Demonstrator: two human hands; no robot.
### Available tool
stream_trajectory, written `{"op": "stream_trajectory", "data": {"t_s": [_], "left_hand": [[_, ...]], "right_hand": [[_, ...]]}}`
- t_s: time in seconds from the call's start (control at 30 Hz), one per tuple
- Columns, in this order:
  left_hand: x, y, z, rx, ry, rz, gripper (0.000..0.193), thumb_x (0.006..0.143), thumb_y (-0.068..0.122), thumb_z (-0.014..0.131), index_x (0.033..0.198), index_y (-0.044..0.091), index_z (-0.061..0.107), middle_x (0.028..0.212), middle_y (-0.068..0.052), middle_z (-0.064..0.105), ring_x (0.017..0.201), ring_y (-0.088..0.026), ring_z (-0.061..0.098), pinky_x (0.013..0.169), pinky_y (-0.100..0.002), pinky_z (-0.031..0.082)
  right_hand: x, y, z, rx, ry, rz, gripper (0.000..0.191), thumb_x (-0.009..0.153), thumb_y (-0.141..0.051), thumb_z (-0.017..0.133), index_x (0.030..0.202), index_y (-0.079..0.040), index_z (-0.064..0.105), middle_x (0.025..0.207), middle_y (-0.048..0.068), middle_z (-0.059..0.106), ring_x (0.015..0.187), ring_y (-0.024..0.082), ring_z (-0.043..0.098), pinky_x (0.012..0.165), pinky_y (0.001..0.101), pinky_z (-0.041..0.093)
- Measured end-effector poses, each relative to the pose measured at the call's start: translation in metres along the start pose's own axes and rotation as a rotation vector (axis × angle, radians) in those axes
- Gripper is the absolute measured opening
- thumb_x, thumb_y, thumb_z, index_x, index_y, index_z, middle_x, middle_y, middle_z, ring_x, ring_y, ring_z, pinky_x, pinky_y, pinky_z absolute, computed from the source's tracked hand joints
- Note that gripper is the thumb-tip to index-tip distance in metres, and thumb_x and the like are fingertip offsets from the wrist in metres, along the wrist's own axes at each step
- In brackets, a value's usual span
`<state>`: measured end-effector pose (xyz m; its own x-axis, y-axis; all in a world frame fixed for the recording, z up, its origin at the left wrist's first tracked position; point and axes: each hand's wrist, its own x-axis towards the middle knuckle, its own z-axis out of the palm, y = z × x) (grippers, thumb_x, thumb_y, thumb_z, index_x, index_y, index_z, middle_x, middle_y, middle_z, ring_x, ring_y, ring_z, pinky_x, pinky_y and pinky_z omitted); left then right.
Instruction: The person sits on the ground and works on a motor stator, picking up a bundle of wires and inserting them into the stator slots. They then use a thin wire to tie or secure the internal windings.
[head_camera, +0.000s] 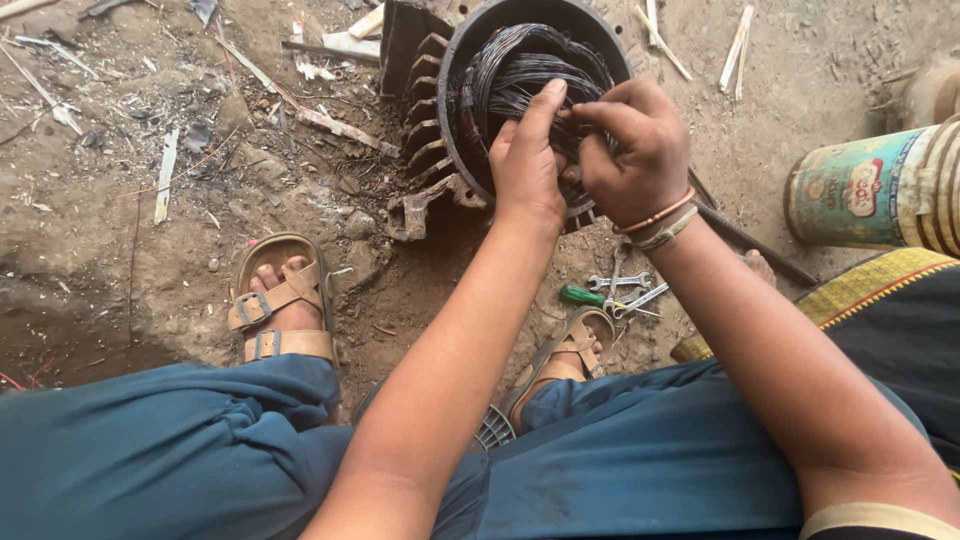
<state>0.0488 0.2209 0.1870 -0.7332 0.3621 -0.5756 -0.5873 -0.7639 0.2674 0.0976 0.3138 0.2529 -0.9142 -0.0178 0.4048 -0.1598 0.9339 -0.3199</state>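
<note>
Bare dirt floor (120, 230), littered with wood splinters and scrap. Finned motor housing (430, 120) stands on it, dark wire coil (530, 70) inside. Left hand (525, 160) lies flat on the coil, fingers extended; right hand (630, 150) pinches wire strands. Spanners (620, 290) and painted tin (865, 195) lie nearby.

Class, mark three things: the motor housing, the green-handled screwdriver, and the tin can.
motor housing (425, 110), head view, on its ribbed outer fins.
green-handled screwdriver (580, 295), head view, on the green handle.
tin can (850, 195), head view, on its side wall.
</note>
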Motion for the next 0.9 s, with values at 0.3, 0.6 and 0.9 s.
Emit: {"op": "stream_trajectory", "data": {"t_s": [0.3,0.6,0.9], "left_hand": [[0.009,-0.011,-0.003,0.081,0.051,0.062,0.024,0.083,0.022,0.077,0.090,0.007,0.060,0.077,-0.003,0.065,0.057,-0.011,0.059,0.042,-0.026,0.043],[0.009,-0.012,-0.004,0.070,0.009,0.091,0.016,0.084,0.015,0.075,0.092,0.006,0.063,0.081,-0.003,0.068,0.059,-0.011,0.060,0.042,-0.026,0.044],[0.001,0.000,0.004,0.123,0.058,0.016,0.019,0.084,0.017,0.075,0.092,0.008,0.062,0.079,-0.002,0.067,0.057,-0.011,0.058,0.040,-0.025,0.041]], "right_hand": [[-0.002,0.001,-0.001,0.063,0.031,0.050,0.020,0.090,0.002,0.065,0.106,-0.003,0.076,0.101,0.010,0.069,0.091,0.023,0.069,0.081,0.0333,0.057],[0.009,0.009,0.004,-0.125,0.038,0.015,0.015,0.092,0.001,0.074,0.106,-0.002,0.077,0.099,0.013,0.067,0.091,0.027,0.065,0.079,0.0369,0.053],[0.017,-0.005,-0.004,-0.099,0.040,0.057,0.014,0.089,0.000,0.074,0.102,-0.004,0.078,0.098,0.012,0.069,0.087,0.029,0.069,0.077,0.0380,0.056]]}}
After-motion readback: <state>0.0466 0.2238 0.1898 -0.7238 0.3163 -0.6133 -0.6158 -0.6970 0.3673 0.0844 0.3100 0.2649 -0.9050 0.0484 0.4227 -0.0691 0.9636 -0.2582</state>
